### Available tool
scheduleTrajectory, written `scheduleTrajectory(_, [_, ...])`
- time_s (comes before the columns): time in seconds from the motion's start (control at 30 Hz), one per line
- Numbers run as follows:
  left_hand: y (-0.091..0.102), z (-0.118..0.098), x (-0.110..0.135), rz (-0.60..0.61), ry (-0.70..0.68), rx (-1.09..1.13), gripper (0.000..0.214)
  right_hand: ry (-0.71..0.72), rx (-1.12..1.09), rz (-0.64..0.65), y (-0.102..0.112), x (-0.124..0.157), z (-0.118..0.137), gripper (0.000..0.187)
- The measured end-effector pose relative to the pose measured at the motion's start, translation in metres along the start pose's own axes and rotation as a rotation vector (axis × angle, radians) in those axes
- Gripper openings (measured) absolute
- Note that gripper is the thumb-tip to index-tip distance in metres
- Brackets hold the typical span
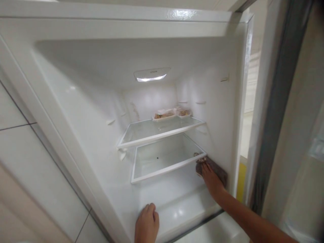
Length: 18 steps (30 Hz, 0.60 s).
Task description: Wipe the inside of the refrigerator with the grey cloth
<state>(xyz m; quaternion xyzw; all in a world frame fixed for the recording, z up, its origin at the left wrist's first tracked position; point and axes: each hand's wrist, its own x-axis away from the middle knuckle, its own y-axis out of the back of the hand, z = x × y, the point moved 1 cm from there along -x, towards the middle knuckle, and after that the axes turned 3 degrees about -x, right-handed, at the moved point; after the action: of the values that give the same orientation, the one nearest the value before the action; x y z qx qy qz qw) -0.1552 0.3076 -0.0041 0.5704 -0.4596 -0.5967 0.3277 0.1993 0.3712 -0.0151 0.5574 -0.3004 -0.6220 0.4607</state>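
I look into an open white fridge. My right hand reaches inside and presses a dark brown cloth flat against the right inner wall, beside the front corner of the lower glass shelf. Its fingers lie stretched over the cloth. My left hand rests on the fridge's front bottom edge with its fingers curled over the rim. Above, the upper glass shelf carries two small food trays at the back.
The fridge light glows in the ceiling. The fridge door with its dark seal stands open at the right. White tiled wall runs along the left. The fridge floor is glossy white.
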Motion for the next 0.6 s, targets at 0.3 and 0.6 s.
scheduleTrajectory(0.3, [-0.004, 0.003, 0.001, -0.028, -0.033, -0.006, 0.029, 0.020, 0.142, -0.030, 0.011, 0.052, -0.022, 0.066])
scheduleTrajectory(0.6, [-0.008, 0.003, 0.004, 0.000, -0.033, -0.013, 0.029, -0.084, -0.198, -0.032, -0.008, -0.031, 0.004, 0.046])
